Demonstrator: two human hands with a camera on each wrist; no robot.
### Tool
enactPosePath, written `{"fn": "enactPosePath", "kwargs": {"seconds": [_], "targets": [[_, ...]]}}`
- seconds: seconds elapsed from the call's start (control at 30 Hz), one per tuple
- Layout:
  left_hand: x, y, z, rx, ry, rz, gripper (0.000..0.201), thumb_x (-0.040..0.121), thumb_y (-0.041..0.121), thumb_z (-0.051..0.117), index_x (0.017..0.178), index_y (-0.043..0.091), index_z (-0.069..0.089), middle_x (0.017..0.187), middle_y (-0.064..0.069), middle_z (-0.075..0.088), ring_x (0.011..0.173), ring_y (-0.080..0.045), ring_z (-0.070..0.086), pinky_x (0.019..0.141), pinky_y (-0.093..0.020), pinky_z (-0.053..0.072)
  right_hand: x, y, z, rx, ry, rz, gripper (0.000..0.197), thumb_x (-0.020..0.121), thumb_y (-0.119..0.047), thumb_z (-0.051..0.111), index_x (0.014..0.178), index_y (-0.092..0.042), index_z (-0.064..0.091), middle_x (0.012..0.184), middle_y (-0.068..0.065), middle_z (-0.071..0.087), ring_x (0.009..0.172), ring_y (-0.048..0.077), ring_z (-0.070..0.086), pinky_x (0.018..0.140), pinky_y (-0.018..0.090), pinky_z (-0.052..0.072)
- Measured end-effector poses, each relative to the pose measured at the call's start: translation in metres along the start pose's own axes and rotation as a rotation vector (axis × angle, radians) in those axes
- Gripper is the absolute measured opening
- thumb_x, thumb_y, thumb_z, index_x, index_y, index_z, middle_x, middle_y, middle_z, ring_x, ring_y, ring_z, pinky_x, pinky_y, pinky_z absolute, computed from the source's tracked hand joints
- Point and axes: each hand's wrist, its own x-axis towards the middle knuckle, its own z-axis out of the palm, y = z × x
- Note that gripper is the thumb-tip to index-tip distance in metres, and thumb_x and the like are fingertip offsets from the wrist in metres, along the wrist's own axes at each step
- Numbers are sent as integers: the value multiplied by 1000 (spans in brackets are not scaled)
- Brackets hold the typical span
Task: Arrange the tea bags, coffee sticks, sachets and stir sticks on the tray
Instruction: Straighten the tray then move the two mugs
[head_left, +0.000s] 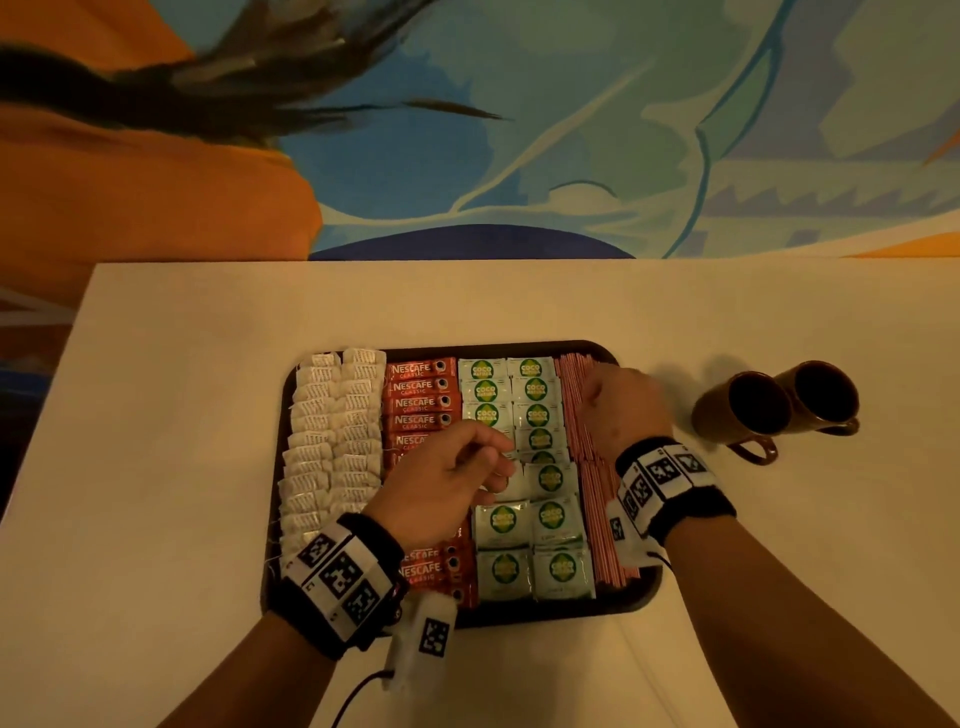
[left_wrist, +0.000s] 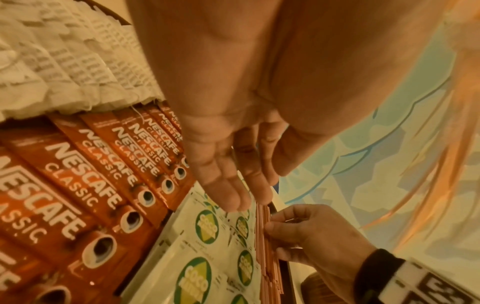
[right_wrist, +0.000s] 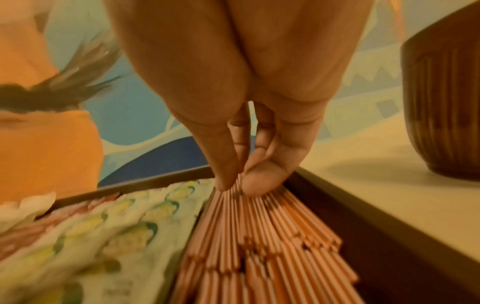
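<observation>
Fingertips of the right hand (head_left: 621, 402) pinch the striped stir sticks (right_wrist: 262, 236) at the tray's (head_left: 613, 605) far right edge. The left hand (head_left: 441, 480) hovers relaxed, holding nothing, over Nescafe coffee sticks (head_left: 418, 402) and Coco Natura sachets (head_left: 550, 519). Tea bags (head_left: 332, 431) fill the left columns. Two brown mugs (head_left: 774, 408) stand beside the tray.
</observation>
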Motion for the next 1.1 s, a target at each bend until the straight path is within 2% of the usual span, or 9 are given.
{"fn": "enactPosePath", "kwargs": {"seconds": [0.17,0.23,0.37,0.53,0.7,0.8,0.93,1.0,1.1], "targets": [[-3,-3,-14,163,43,65,13,101,30,59,113,32,65,111,14,71,102,-5,68,91,-41,59,-14,9,-6,272,151,69,5,94,-19,69,94,-24,67,96,-2,69,85,14,64,76,27,54],[-10,-7,-27,222,97,79,13,100,32,61,112,37,64,113,19,68,104,2,65,91,-32,57,-33,18,-9,319,150,93,9,94,-18,70,100,-24,68,95,-6,68,83,8,63,73,21,49],[-37,-22,-68,295,331,38,16,98,21,65,108,34,65,108,19,68,95,6,64,73,-9,47,-73,42,-1,321,43,179,15,93,-19,71,107,-22,66,101,-4,69,90,14,65,87,32,54],[-65,-63,-120,562,588,-137,15,92,16,71,100,27,64,100,6,68,78,-5,63,64,-20,43,-100,60,16,297,-32,270,19,94,-17,68,111,-24,62,99,3,70,88,23,67,84,42,59],[-73,-88,-134,610,529,-283,23,89,24,77,104,18,61,98,1,66,85,-22,64,74,-32,47,-98,57,24,167,33,303,18,92,-17,69,110,-20,67,95,10,75,87,32,69,82,42,59],[-72,-90,-131,573,536,-309,24,87,20,80,100,16,60,91,-1,65,81,-23,60,73,-30,44,-97,49,24,123,59,346,13,91,-20,69,104,-21,69,91,9,74,83,33,68,82,44,59],[-69,-96,-132,529,587,-292,21,83,13,82,91,14,62,84,1,64,75,-20,61,61,-20,38,-98,42,27,74,78,352,16,95,-19,65,110,-17,70,97,14,73,86,36,66,84,45,57],[-65,-99,-136,527,598,-284,21,83,10,81,87,14,61,81,3,63,70,-9,56,59,-13,34,-95,40,29,75,82,350,17,97,-19,62,112,-16,70,98,15,72,83,34,62,83,43,56],[-55,-101,-144,556,604,-277,24,83,10,80,82,17,57,80,6,62,69,-4,51,59,-14,32,-87,31,28,71,89,353,16,99,-16,60,111,-15,70,96,16,71,81,35,62,80,42,54]]}}
